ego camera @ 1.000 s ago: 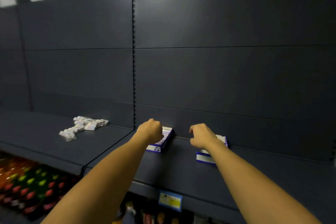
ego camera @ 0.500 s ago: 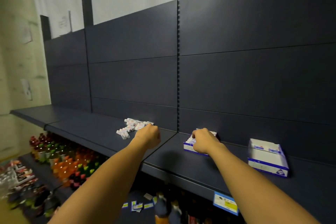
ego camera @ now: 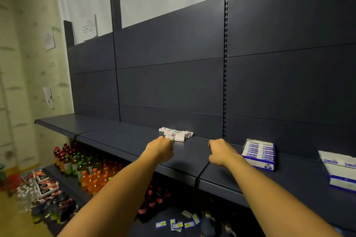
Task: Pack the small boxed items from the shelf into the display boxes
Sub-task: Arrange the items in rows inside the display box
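Note:
A pile of small white boxed items lies at the back of the dark shelf. My left hand hovers just in front of the pile with its fingers curled, knuckles by the nearest item, and I see nothing in it. My right hand hangs over the shelf between the pile and a blue-and-white display box filled with rows of items; its fingers are loosely curled and hold nothing. A second display box stands at the far right, cut off by the frame edge.
The shelf's dark back panel rises behind everything. Below the shelf stand rows of drink bottles, with packaged goods on the floor at the left. Loose price tags lie on the lower shelf.
The view has swung left. My right hand has let go of the filled display box and moved left of it. My left hand has reached the pile of small items.

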`<state>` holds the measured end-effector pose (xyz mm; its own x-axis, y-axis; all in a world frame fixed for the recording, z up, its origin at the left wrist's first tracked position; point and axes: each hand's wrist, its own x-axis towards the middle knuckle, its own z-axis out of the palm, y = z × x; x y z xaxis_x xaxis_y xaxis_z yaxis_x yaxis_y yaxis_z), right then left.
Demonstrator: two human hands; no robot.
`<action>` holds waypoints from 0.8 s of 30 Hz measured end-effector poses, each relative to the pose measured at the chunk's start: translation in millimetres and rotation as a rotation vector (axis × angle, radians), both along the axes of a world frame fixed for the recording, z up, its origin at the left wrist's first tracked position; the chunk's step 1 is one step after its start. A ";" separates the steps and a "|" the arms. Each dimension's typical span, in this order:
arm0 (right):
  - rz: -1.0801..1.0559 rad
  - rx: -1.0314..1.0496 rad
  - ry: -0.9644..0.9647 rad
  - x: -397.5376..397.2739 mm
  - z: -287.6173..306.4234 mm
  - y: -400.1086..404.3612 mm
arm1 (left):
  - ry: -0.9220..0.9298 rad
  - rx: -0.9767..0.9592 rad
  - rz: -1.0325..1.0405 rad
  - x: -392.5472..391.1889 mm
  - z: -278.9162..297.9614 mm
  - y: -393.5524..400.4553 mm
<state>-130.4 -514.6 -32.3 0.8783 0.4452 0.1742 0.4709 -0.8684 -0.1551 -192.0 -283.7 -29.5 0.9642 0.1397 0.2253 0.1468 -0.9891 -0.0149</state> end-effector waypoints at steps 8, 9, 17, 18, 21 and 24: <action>-0.003 -0.043 -0.004 9.8 -9.9 55.2 | 0.046 -0.025 -0.017 7.4 -14.6 58.4; -0.002 -0.046 -0.009 13.5 -9.0 62.2 | 0.039 -0.037 -0.018 11.1 -13.4 64.0; 0.016 -0.052 -0.023 62.5 -14.7 114.6 | 0.025 -0.053 -0.037 65.8 -14.9 114.4; 0.013 -0.055 -0.026 70.3 -14.4 119.3 | 0.028 -0.049 -0.036 74.7 -15.1 120.4; -0.003 -0.048 -0.034 96.0 -10.4 130.7 | 0.039 -0.033 -0.028 102.5 -12.8 134.9; -0.017 -0.050 -0.043 123.4 -2.7 138.3 | 0.024 -0.021 -0.047 132.0 -8.0 144.5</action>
